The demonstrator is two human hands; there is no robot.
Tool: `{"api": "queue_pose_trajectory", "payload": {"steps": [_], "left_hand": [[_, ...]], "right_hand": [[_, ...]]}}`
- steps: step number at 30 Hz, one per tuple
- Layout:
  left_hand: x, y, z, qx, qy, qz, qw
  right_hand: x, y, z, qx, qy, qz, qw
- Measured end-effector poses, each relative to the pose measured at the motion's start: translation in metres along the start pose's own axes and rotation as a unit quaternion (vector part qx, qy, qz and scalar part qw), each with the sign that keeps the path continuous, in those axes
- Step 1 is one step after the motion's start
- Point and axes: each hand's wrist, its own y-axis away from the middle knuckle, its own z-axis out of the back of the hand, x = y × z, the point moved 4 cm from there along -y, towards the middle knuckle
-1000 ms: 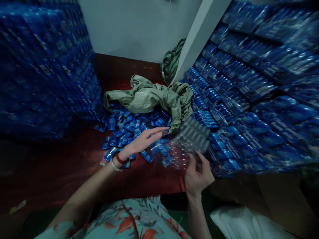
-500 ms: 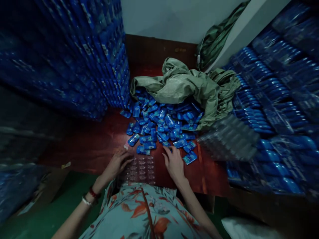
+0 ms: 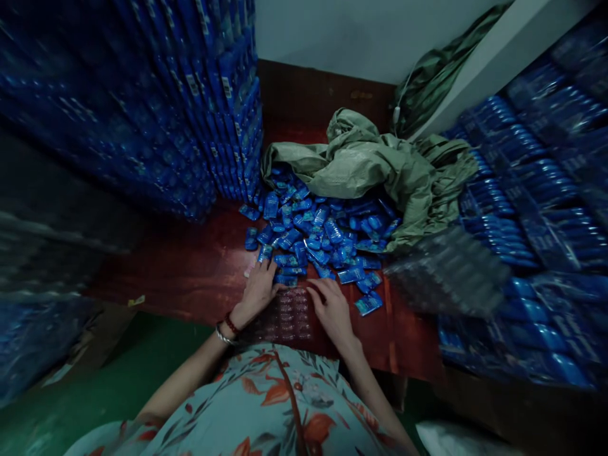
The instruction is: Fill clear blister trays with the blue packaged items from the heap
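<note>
Lying near the front edge of the bench, between loosely open left hand by blue packets and half-open right hand: clear moulded plastic tray, probably light, springy, easily creased. Best taken by opposite side rims; present contact unclear.

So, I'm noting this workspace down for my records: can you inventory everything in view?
Small packets: dozens, blue, heaped mid-table
Table: one, red, beneath them
Moulded tray: at least one, clear, near edge
Ridged stack: one, grey, right of packets
Cloth or sack: one, green, behind packets
Hanging bundle: one, dark green, beside pillar
Pillar: one, pale, upper right
Wall: one, pale, behind
Packs: many, blue, stacked both sides
Scrap: one, yellowish, table's left
Floor: green, below
Hands: two, bare; left and right flanking tray
</note>
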Motion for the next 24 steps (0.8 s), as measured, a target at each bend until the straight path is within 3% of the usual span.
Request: {"api": "queue_pose_trajectory", "payload": {"steps": [3, 6, 9, 11, 15, 19, 24], "left_hand": [[0.004, -0.002, 0.000, 0.000, 0.092, -0.006, 0.996], [0.016, 0.001, 0.007, -0.006, 0.207, 0.011, 0.978], [0.035, 0.011, 0.022, -0.055, 0.268, 0.076, 0.959], [0.049, 0.023, 0.032, -0.081, 0.286, 0.122, 0.947], [0.065, 0.047, 0.036, -0.053, 0.351, 0.154, 0.922], [0.067, 0.063, 0.026, -0.018, 0.377, 0.154, 0.913], [0.059, 0.073, 0.026, -0.034, 0.282, 0.085, 0.955]], "right_hand": [[0.012, -0.014, -0.015, 0.014, 0.041, 0.025, 0.999], [0.012, -0.035, -0.027, 0.068, 0.106, 0.024, 0.992], [0.005, -0.049, -0.030, 0.113, 0.131, 0.020, 0.985], [0.001, -0.051, -0.026, 0.111, 0.108, 0.019, 0.988], [-0.006, -0.038, -0.011, 0.045, -0.079, -0.052, 0.995], [-0.006, -0.011, -0.013, 0.050, -0.328, -0.179, 0.926], [-0.003, 0.019, -0.034, 0.094, -0.423, -0.258, 0.863]]}}
